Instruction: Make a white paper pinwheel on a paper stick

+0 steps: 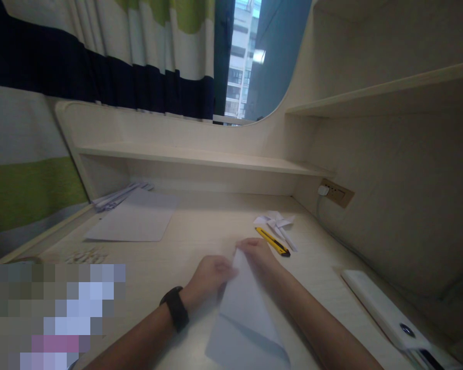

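A white sheet of paper (244, 303), folded over on a slant, lies on the desk in front of me. Its narrow top corner is between my two hands. My left hand (213, 275), below a black wristwatch, grips the paper's left edge with fingers closed. At the upper tip, my right hand (257, 253) pinches the corner, its fingertips partly hidden. Just beyond the right hand lie a yellow utility knife (272, 241) and a white paper pinwheel (275, 222).
Flat white paper (135, 218) lies at the back left beside a pile of folded paper strips (123, 197). Small pale pieces (87, 255) sit nearer. On the right are a long white device (386, 308) and a plugged-in wall socket (337, 192). A low shelf (200, 158) spans the back.
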{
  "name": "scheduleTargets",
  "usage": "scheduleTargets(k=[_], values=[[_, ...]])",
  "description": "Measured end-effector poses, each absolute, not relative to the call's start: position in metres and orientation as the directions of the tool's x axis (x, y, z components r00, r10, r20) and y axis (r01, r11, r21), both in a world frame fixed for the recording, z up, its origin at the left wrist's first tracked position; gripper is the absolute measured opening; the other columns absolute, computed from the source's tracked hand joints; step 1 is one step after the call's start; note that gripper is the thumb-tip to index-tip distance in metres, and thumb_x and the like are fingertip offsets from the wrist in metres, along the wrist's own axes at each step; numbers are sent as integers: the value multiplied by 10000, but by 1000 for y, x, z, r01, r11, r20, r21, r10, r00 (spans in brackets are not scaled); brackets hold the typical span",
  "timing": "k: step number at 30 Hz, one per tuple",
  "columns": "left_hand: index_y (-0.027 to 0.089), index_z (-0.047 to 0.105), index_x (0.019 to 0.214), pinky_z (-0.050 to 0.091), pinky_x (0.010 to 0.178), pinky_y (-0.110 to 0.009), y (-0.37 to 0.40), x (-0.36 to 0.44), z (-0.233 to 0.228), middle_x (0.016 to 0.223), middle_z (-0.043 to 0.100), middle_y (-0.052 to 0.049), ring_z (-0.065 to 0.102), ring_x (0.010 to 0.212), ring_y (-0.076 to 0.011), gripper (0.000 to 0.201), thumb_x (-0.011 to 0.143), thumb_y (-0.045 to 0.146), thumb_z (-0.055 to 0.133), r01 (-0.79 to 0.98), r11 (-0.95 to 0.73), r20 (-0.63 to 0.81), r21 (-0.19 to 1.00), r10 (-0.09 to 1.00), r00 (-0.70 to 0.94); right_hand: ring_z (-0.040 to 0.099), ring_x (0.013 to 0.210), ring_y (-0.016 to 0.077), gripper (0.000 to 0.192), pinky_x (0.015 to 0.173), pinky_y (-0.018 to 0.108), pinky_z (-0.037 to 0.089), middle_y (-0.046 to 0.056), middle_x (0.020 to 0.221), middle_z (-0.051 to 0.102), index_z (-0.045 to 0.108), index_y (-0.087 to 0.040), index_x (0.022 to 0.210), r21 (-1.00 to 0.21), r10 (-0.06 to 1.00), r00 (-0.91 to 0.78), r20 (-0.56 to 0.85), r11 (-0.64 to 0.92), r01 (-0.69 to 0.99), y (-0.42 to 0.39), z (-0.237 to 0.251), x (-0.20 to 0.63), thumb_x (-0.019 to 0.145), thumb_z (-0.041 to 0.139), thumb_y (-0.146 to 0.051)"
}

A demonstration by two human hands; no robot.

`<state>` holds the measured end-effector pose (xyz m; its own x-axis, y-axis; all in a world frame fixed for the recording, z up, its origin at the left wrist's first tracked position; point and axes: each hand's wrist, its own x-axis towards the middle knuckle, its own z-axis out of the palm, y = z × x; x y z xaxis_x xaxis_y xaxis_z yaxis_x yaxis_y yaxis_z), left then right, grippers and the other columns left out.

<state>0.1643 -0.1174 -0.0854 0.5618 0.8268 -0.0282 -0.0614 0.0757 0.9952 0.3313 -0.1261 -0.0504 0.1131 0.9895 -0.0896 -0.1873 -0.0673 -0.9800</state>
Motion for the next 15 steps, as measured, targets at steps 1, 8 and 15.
scheduleTargets(k=[1, 8, 15], values=[[93, 669, 724, 400, 519, -253, -117, 164, -86, 645, 660, -75, 595, 549, -156, 321, 639, 380, 785, -62, 79, -30, 995, 823, 567, 549, 488, 127, 213, 498, 249, 378, 50, 581, 671, 686, -133, 628, -979, 988, 128, -86, -61, -193, -126, -51, 331, 584, 773, -322], [109, 647, 714, 395, 510, -254, -118, 163, -83, 636, 645, -50, 589, 541, -151, 302, 611, 351, 794, -49, 120, -70, 992, 817, 572, 571, 508, 132, 169, 533, 258, 398, 56, 603, 688, 695, -136, 641, -969, 983, 149, -103, -66, -236, -125, -52, 332, 563, 771, -266], [113, 648, 738, 348, 479, -234, -118, 162, -88, 609, 616, -23, 538, 500, -118, 277, 663, 351, 768, -51, 130, -72, 990, 786, 614, 567, 493, 135, 124, 508, 251, 381, 54, 586, 683, 684, -137, 618, -958, 979, 158, -126, -79, -276, -125, -53, 334, 534, 740, -210]])
